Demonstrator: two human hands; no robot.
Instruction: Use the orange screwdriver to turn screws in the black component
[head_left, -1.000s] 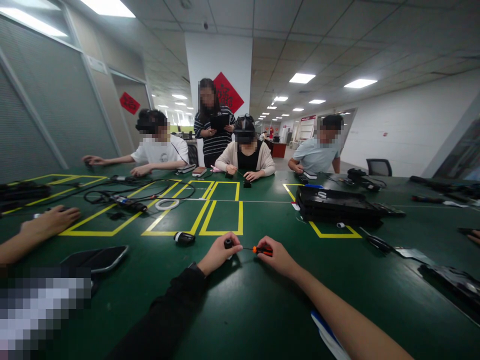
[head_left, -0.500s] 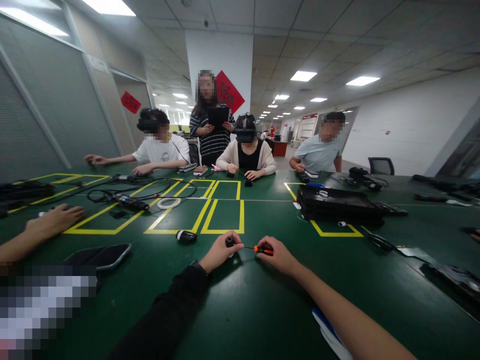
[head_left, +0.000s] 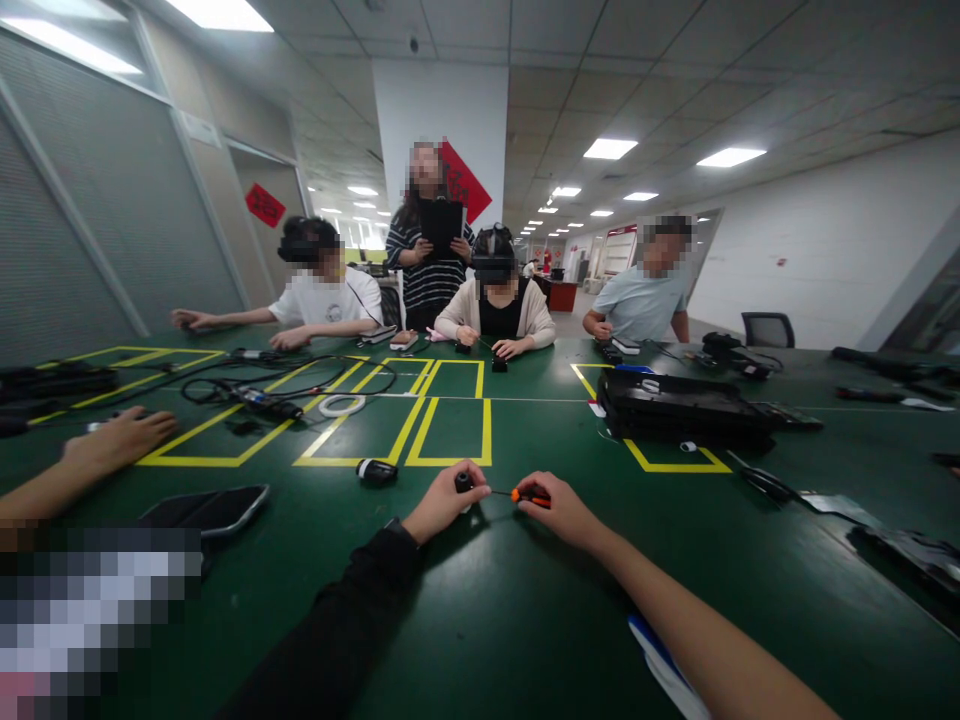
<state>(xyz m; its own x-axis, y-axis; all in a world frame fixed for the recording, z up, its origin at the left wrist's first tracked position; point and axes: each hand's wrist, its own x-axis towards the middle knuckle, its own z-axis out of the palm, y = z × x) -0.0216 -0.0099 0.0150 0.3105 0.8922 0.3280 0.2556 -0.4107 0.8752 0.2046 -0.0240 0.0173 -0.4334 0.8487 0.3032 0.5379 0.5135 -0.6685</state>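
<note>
Over the green table [head_left: 450, 620], my left hand [head_left: 444, 500] is closed on a small black cylindrical part [head_left: 463, 483] with a round, dark end. My right hand [head_left: 562, 508] grips the orange and black handle of a screwdriver [head_left: 523, 496]. Its thin shaft points left and reaches the fingertips of my left hand at the black part. Whether the tip sits in a screw is too small to tell. A black and white object [head_left: 376, 471] lies just left of my left hand.
Yellow tape [head_left: 450, 462] marks rectangles on the table. Cables [head_left: 259, 400] and a white ring [head_left: 341, 406] lie left, a long black case [head_left: 682, 408] right. A phone-like slab [head_left: 206, 508] rests near left. Another person's hand [head_left: 142, 440] is at far left; co-workers [head_left: 495, 310] sit opposite.
The view has shifted very slightly. My hands keep the same hold on the screwdriver and the black part. The standing person opposite has raised the dark clipboard a little.
</note>
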